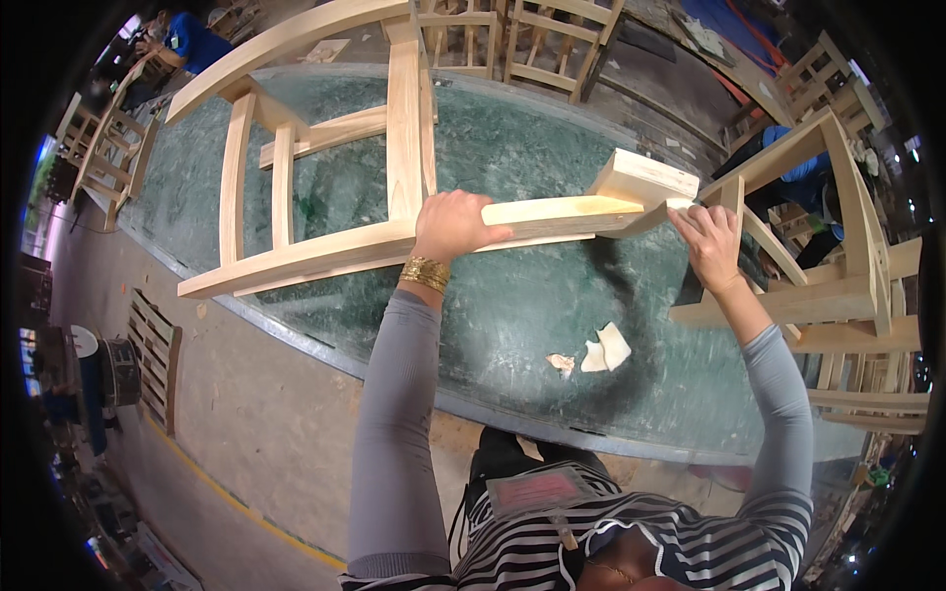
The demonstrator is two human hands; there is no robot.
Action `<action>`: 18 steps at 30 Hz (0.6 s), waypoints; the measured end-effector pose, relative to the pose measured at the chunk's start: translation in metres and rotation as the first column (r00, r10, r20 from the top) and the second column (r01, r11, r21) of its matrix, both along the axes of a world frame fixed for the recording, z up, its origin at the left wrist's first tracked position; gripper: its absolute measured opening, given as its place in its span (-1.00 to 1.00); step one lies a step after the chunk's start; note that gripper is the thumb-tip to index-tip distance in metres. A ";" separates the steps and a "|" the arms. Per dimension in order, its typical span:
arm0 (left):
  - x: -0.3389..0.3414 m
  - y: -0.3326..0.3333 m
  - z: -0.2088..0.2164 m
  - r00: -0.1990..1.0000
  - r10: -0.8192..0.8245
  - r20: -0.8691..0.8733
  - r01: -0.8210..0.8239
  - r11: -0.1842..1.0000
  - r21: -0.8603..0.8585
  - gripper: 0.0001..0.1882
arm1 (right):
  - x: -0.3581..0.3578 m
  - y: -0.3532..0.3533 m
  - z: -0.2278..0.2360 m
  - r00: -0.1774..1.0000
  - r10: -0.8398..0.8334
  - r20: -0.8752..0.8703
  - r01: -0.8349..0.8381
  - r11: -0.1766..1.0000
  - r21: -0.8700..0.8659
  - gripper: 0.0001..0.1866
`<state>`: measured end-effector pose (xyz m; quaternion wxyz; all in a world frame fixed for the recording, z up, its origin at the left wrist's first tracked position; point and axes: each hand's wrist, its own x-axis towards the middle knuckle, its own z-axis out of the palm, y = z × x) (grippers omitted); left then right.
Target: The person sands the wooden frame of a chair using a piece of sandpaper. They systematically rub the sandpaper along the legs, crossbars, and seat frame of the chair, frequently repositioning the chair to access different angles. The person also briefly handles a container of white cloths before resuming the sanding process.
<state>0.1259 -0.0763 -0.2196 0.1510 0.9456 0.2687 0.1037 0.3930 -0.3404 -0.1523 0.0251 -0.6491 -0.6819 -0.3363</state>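
A pale wooden chair frame [402,128] lies on its side on the green-topped table [512,325]. My left hand [458,225] is closed around its long near rail, beside the joint with a crosspiece. At the rail's right end, by a thick angled end block [645,177], my right hand [708,241] is closed with bent fingertips against the wood. A small pale patch shows under those fingertips; whether it is a held piece or the wood itself is unclear. Nearer me on the tabletop lie torn off-white pieces [611,347] and a small crumpled scrap [561,363].
Another wooden chair frame [838,246] stands close on the right, with a person in blue [803,177] partly hidden behind it. More chairs [557,44] stand beyond the far edge. Another blue-clad person [197,41] is at far left. A slatted wooden piece [155,360] is on the floor.
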 end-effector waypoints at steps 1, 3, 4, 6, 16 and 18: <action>0.000 -0.001 0.001 1.000 0.000 -0.005 0.000 1.000 0.003 -0.47 | -0.009 0.007 0.000 0.998 0.016 -0.059 -0.014 0.999 0.043 -0.56; 0.002 -0.003 0.003 1.000 -0.014 -0.024 0.014 1.000 -0.003 -0.46 | -0.025 0.031 -0.005 0.993 0.114 -0.028 -0.113 0.993 0.038 -0.46; 0.002 -0.004 0.004 0.999 -0.015 -0.036 0.014 1.000 -0.009 -0.45 | -0.033 0.048 -0.011 0.986 0.156 -0.061 -0.154 0.988 0.026 -0.49; 0.002 -0.006 0.007 0.999 -0.019 -0.040 0.019 1.000 0.006 -0.44 | -0.044 0.073 -0.026 0.993 0.119 -0.012 -0.120 0.984 -0.135 -0.60; 0.004 -0.004 -0.002 0.997 -0.054 0.055 0.050 0.996 0.070 -0.48 | 0.002 -0.006 -0.022 0.975 -0.143 -0.168 0.120 0.983 -0.137 -0.63; 0.005 -0.003 -0.003 0.997 -0.059 0.046 0.055 0.995 0.083 -0.48 | -0.002 0.001 -0.015 0.961 -0.099 -0.257 0.099 0.995 -0.013 -0.65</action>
